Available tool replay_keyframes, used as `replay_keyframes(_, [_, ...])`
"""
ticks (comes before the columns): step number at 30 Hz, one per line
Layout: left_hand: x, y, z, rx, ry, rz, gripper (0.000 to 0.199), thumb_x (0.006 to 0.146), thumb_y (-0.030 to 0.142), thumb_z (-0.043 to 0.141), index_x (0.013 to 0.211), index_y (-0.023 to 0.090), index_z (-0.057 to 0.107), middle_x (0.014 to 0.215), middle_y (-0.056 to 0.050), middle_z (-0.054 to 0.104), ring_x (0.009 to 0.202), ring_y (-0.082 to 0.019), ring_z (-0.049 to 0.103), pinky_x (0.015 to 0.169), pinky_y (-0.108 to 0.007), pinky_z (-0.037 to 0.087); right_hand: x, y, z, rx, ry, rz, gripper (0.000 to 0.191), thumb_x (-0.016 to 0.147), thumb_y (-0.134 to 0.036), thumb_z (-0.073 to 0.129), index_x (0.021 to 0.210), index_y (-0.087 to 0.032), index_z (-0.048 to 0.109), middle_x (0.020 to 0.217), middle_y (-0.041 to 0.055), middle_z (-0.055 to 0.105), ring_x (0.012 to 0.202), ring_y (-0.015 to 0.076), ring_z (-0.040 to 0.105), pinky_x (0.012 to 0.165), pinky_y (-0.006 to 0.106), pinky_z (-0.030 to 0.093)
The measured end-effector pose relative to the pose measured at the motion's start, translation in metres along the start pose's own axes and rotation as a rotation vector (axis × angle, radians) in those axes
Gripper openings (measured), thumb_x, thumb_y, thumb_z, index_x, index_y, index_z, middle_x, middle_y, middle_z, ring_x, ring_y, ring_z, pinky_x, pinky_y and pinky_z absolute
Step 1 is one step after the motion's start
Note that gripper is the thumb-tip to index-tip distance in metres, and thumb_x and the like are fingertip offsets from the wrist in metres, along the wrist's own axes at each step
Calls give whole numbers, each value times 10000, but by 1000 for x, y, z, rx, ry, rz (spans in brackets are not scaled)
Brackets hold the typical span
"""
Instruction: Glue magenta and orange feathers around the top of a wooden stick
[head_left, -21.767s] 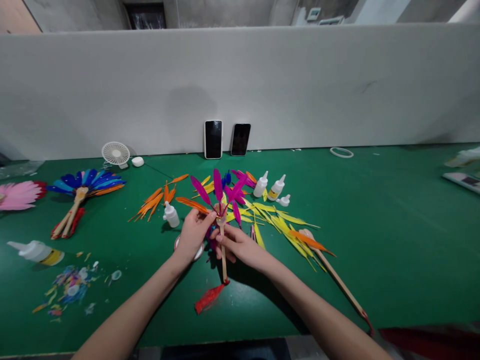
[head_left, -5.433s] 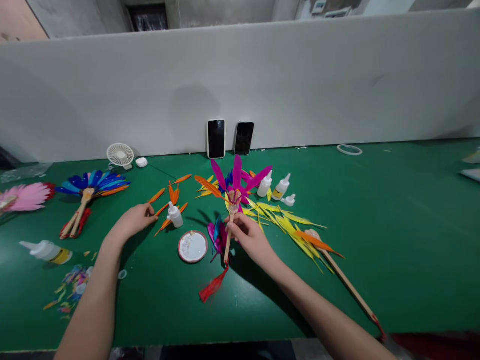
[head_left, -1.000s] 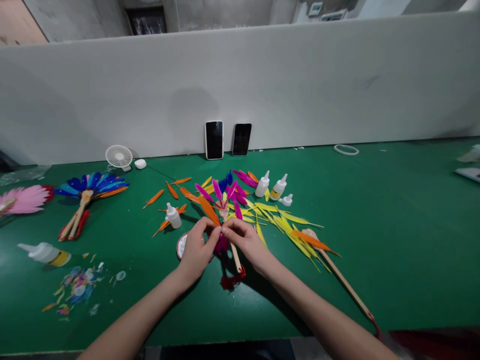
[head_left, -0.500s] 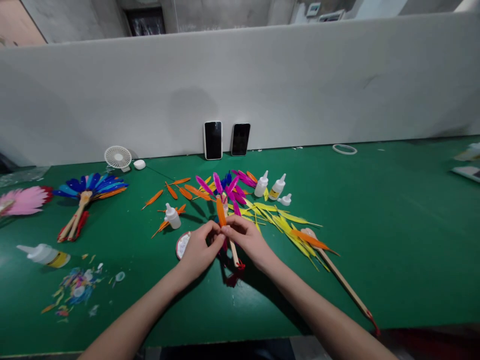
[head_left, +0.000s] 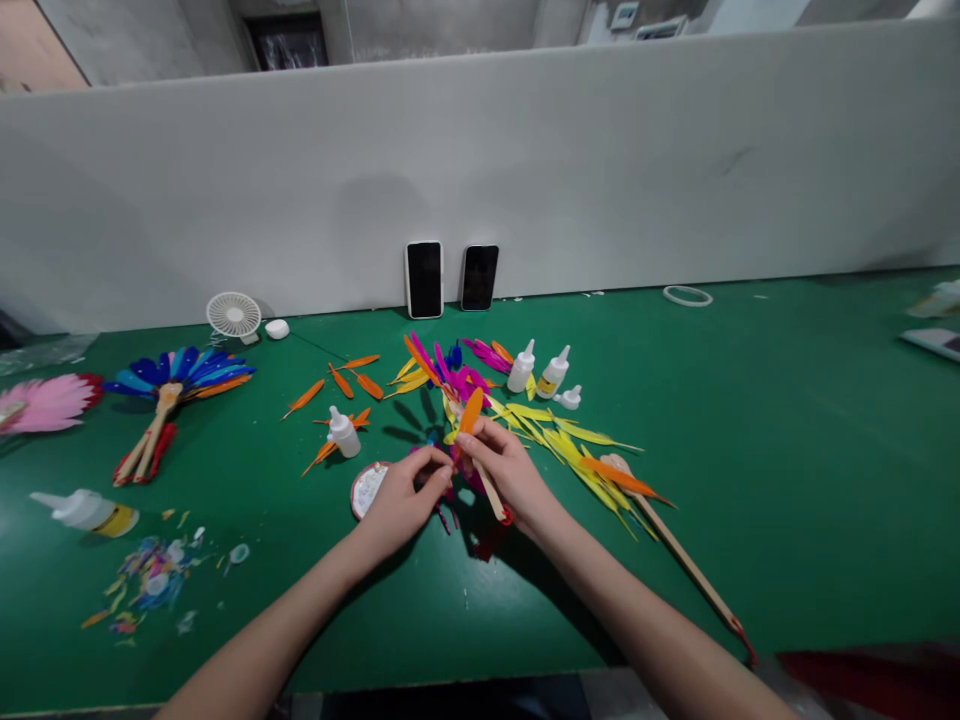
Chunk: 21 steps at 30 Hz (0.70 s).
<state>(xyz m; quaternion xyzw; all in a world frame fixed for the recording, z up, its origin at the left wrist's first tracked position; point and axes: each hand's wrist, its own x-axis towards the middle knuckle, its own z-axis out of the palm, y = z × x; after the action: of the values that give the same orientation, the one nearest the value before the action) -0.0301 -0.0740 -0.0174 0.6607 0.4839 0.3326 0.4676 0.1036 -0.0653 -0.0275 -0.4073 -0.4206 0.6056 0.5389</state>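
Observation:
My right hand point(head_left: 514, 470) is closed around the wooden handle point(head_left: 492, 492) of a feather fan, which has a red cord at its lower end. An orange feather point(head_left: 472, 411) stands up between the thumb and fingers of that same hand. Magenta and orange feathers point(head_left: 459, 380) spread from the fan's far end. My left hand point(head_left: 405, 495) is pinched just left of the handle; whatever its fingertips hold is too small to make out. Beside it, partly covered, lies a round dish point(head_left: 367, 488) with whitish contents. Loose yellow feathers point(head_left: 574, 455) lie to the right.
Small glue bottles stand at left point(head_left: 344, 432) and behind the right hand point(head_left: 521, 367). A second wooden handle point(head_left: 682, 550) lies at right. Finished-looking blue feather fans point(head_left: 180, 375), a tipped bottle point(head_left: 90, 512) and scraps point(head_left: 154, 575) are at left. Two phones point(head_left: 425, 280) lean on the partition.
My hands have moved apart. The right hand has shifted slightly right, carrying the orange feather, and the fan has turned so its feathers lean left and its handle end points further right.

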Motion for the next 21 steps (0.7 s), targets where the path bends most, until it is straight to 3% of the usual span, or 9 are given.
replay_keyframes(4, [0,-1,1,33,-48,10,109,739,260,471,657,193,495,582,39,495,569,-114,460,578,-234,350,0,0,0,-4,4,-13,326,612,-423,665,564,-200,433,467,-80,429,437,77,362,452,224,263])
replay_keyframes(11, [0,-6,0,109,-26,24,202,791,336,381,632,209,382,498,67,399,484,-105,391,508,-228,311,3,5,0,-89,-39,-37,320,608,-463,654,585,-194,482,482,-69,431,445,82,357,450,227,259])
replay_keyframes(18, [-1,-8,4,518,30,223,194,789,264,319,604,214,357,547,20,429,518,-137,397,522,-264,278,1,4,0,-138,-41,-73,277,654,-421,627,582,-197,481,499,-61,437,468,88,369,463,228,267])
replay_keyframes(21, [-3,-10,5,531,48,262,199,799,257,304,622,212,384,555,13,442,526,-142,411,532,-270,291,1,2,0,-125,-46,-61,285,644,-433,633,584,-198,482,486,-65,428,448,83,356,448,227,257])
